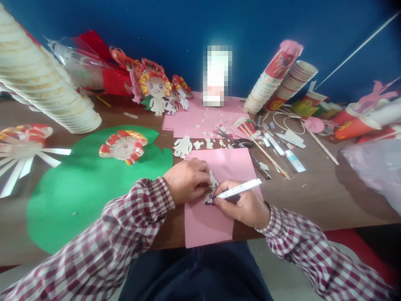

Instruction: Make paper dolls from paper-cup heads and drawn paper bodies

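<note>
Head view: left of the pink sheet (206,230) lies green paper (94,196); on the sheet, the left hand (189,179), fingers together, pinching or pressing I cannot tell, seemingly steadies the white cutout (214,180); the right hand (246,209) clamps its fingers low on the marker (239,189), likely for control

Tabletop (319,196) was brown, wood-like. At middle of near edge, pink sheet (206,230) lay flat; to left of it, large green sheet (90,196) reached almost near edge. Toward far edge lay pink paper pile (181,124); right of it, cup stacks (266,90) stood. Near right end rested plastic bag (372,167).
</note>
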The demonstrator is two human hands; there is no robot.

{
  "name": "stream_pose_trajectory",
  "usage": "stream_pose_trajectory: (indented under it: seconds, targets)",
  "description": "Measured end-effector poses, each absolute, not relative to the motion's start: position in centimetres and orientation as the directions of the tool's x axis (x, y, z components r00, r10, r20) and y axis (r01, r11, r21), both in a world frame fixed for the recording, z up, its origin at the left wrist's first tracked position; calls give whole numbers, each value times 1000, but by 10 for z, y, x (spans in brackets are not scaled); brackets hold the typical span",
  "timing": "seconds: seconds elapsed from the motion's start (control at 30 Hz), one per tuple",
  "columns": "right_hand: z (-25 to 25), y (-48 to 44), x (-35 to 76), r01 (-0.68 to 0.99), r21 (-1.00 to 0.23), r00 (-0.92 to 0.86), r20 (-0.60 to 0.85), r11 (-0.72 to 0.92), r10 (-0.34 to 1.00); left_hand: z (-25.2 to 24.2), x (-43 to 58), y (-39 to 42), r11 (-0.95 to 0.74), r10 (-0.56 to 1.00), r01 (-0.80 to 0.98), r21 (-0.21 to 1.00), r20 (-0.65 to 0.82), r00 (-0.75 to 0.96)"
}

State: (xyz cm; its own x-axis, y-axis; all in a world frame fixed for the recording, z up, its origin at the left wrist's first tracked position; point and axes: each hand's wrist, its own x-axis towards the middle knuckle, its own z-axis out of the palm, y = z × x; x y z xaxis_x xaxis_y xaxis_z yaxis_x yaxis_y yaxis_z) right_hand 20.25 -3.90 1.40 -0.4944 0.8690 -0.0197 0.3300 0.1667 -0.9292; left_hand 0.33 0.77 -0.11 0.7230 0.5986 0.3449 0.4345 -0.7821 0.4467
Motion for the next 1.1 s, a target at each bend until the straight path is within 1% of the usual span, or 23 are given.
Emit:
stream_pose_trajectory:
  seconds: [0.53, 1.1]
  targets:
    - [15, -38, 202, 403, -890, -512, -28, 211, 858, -3, 3, 8, -775, 608, 450, 444, 328, 723]
    - [13, -38, 203, 376, -903, -505, -13, 206, 863, -2, 4, 7, -766, 618, 455, 454, 323, 717]
